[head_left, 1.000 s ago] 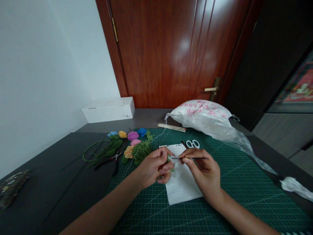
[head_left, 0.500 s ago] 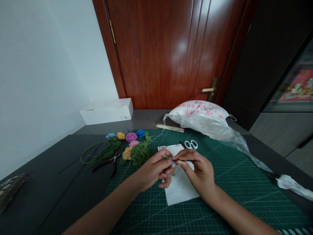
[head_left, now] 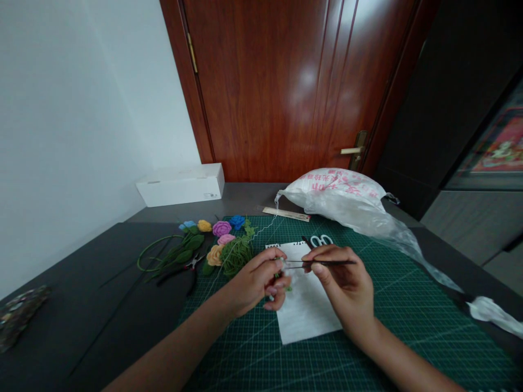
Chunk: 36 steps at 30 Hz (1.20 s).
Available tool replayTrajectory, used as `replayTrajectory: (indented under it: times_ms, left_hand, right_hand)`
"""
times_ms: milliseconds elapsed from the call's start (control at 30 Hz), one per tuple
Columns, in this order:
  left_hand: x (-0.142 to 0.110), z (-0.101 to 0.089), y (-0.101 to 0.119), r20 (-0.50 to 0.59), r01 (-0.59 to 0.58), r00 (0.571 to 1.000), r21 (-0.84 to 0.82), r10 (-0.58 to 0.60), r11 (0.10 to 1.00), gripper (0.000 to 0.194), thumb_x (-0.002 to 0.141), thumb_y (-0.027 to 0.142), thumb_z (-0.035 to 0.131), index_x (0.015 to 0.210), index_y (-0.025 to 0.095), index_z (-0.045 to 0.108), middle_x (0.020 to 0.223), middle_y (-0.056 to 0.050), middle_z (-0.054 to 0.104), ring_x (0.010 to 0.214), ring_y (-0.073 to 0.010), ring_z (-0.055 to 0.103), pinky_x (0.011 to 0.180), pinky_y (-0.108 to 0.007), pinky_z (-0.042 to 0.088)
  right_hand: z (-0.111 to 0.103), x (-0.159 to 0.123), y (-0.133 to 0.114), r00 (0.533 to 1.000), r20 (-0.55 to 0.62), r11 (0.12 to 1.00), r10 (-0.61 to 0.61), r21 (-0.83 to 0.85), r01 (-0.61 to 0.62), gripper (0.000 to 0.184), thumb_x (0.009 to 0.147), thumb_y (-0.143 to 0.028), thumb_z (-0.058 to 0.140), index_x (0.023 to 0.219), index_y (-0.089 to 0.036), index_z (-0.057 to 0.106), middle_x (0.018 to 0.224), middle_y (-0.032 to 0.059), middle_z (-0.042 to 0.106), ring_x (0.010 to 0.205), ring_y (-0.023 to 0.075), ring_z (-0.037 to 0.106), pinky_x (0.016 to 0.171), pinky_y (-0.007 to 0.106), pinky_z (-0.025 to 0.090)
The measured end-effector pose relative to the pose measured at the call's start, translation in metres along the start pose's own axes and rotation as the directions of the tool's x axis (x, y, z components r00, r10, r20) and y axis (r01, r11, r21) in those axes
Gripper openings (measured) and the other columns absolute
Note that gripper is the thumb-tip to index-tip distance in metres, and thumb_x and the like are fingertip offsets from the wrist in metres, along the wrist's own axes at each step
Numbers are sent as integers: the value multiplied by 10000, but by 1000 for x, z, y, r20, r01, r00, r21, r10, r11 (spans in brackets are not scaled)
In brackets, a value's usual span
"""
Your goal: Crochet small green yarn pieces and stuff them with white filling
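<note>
Over the white paper sheet (head_left: 304, 310), both hands work close together. My left hand (head_left: 255, 283) is closed, pinching a small white-and-green piece (head_left: 285, 266), too blurred and covered by fingers to name. Dark tweezers (head_left: 337, 262) lie between the thumb and fingers of my right hand (head_left: 351, 286). Their two thin tips are apart and point left, at the piece by my left fingertips. To the left of the hands sit a bundle of green yarn (head_left: 237, 257) and several crocheted flowers (head_left: 222, 228).
A green cutting mat (head_left: 392, 321) lies under the hands. White-handled scissors (head_left: 321, 240) and a ruler (head_left: 286, 213) are beyond the paper. Pliers (head_left: 192, 267) and green stems (head_left: 171, 258) lie left. A stuffed plastic bag (head_left: 339, 188) and white box (head_left: 182, 186) stand at the back.
My right hand has drawn to the right with the tweezers, so their separated tips now show. My left hand stays nearly in place. The whole view has shifted slightly.
</note>
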<state>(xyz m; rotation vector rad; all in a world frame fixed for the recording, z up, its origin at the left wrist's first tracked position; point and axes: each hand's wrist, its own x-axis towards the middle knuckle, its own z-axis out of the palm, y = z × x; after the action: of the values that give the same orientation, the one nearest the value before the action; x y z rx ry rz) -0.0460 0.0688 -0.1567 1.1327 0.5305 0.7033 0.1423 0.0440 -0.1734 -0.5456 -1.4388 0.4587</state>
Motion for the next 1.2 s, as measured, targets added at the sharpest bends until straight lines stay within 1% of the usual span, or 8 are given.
replayTrajectory:
  times_ms: [267, 433, 533, 600, 700, 800, 967, 1200]
  left_hand:
    - [0, -1, -1, 38, 10, 999, 0, -10, 1000, 97, 990, 329, 454, 986, 237, 422, 626, 91, 394, 434, -63, 279, 397, -151, 299]
    - [-1, 0, -1, 38, -4, 999, -1, 4, 1000, 105, 991, 334, 466, 981, 232, 443, 635, 79, 398, 457, -70, 284, 413, -153, 309]
    - [-1, 0, -1, 57, -11, 998, -20, 12, 1000, 122, 999, 350, 478, 980, 233, 449, 628, 79, 400, 451, -71, 279, 414, -155, 315]
    - [-2, -1, -2, 86, -6, 996, -32, 9, 999, 160, 1006, 389, 496, 994, 236, 450, 630, 82, 400, 445, -67, 274, 412, -157, 315]
    - [-3, -1, -4, 131, 4, 991, -33, 0, 999, 236, 1015, 464, 502, 1002, 235, 448, 644, 83, 404, 434, -61, 274, 408, -162, 315]
    - [-2, -2, -6, 146, -6, 989, -29, 10, 1000, 281, 1013, 504, 504, 979, 232, 443, 642, 84, 405, 425, -58, 275, 406, -165, 311]
    - [0, -2, -6, 80, -55, 995, -42, 58, 998, 301, 988, 506, 559, 955, 237, 430, 614, 91, 368, 454, -70, 243, 400, -150, 296]
    - [0, -3, -3, 33, -53, 998, -55, 55, 997, 291, 986, 493, 564, 957, 239, 426, 615, 87, 375, 465, -77, 221, 389, -149, 284]
  right_hand:
    - [0, -2, 0, 1000, -6, 999, -24, -29, 24, 178, 905, -60, 699, 961, -227, 686, 898, 33, 751, 807, 184, 737, 693, 329, 607]
    - [0, 0, -2, 1000, -29, 1000, 9, -12, -10, 163, 918, -67, 680, 945, -226, 692, 874, 38, 748, 790, 191, 739, 683, 337, 613]
    - [1, 0, -2, 999, -32, 999, -2, -36, 1, 142, 918, -90, 693, 941, -230, 703, 863, 34, 756, 764, 185, 738, 679, 332, 611]
    - [1, 0, -2, 999, -9, 996, -38, -77, 37, 134, 915, -101, 706, 942, -232, 711, 856, 33, 767, 770, 189, 744, 693, 337, 613]
    - [2, -1, -2, 991, 76, 984, -114, -126, 123, 154, 915, -89, 702, 966, -234, 715, 861, 40, 784, 810, 202, 759, 744, 358, 619]
    - [2, -2, 0, 985, 123, 980, -121, -144, 138, 175, 916, -75, 691, 984, -235, 705, 888, 46, 788, 850, 205, 763, 769, 361, 621]
    - [-1, -3, 5, 998, 20, 991, -53, -125, 55, 138, 928, -120, 687, 991, -241, 666, 903, 49, 756, 860, 212, 752, 759, 380, 624]
    - [-4, -2, -1, 998, -65, 997, 2, -73, -7, 121, 931, -121, 675, 970, -234, 654, 933, 70, 743, 868, 216, 729, 706, 367, 615]
